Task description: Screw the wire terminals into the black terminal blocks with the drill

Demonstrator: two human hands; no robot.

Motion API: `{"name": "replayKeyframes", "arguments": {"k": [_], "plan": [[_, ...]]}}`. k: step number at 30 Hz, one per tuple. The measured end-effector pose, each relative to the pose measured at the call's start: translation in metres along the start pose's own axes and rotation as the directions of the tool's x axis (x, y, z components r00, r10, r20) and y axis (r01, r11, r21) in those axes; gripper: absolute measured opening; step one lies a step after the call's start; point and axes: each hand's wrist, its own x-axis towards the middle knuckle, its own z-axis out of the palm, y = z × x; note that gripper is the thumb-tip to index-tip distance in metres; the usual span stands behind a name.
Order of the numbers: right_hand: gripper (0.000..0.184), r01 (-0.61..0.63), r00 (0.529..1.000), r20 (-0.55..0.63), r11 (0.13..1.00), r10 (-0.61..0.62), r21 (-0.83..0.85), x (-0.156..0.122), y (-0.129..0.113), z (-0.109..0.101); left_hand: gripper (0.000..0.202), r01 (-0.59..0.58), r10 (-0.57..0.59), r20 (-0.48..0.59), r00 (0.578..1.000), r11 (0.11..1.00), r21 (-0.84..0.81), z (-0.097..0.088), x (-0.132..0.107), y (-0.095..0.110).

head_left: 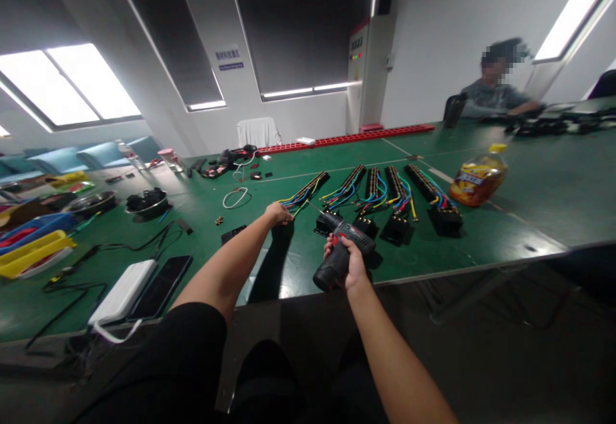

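Observation:
My right hand [351,260] is wrapped around the grip of a black and grey cordless drill [353,235], its long thin bit pointing away and left over the table. My left hand [278,213] is closed at the near end of the leftmost black terminal strip [312,185]. Its fingertips pinch a yellow-green wire [301,208] that leads from this strip. To the right, several similar strips [395,183] lie in a row, with blue, yellow, green and red wires running to black blocks [445,220].
An orange drink bottle [479,177] stands right of the strips. On the left are a phone [161,286], a white power bank [124,290], a bowl of black parts [147,201] and a yellow tray [36,252]. Small brass pieces [219,220] lie nearby. Another person [498,93] sits at the far right.

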Motion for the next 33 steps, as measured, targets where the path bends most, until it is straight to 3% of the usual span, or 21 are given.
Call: {"name": "replayKeyframes", "arguments": {"k": [5,13,19,27,33], "plan": [[0.03,-0.002,1.0,-0.01,1.0,0.002,0.008,-0.001,0.001,0.001,0.029,0.06,-0.059,0.012,0.998,0.995,-0.082,-0.001,0.0,-0.004],[0.03,-0.007,1.0,-0.008,1.0,0.007,0.004,-0.001,0.0,0.002,0.027,0.059,-0.064,-0.044,0.997,0.994,-0.096,0.002,-0.002,-0.005],[0.028,-0.023,1.0,0.011,0.999,0.024,-0.048,-0.005,0.0,0.004,0.02,-0.007,-0.022,-0.167,0.986,0.985,-0.174,0.009,-0.019,-0.014],[0.03,-0.061,0.998,-0.026,0.976,0.057,-0.209,-0.013,0.003,0.01,0.026,-0.093,-0.09,-0.453,0.887,0.926,-0.366,0.04,-0.06,-0.043],[0.027,-0.151,0.983,-0.15,0.938,0.109,-0.311,-0.026,0.007,0.01,0.024,-0.265,-0.224,-0.588,0.777,0.732,-0.628,0.05,-0.061,-0.048]]}}
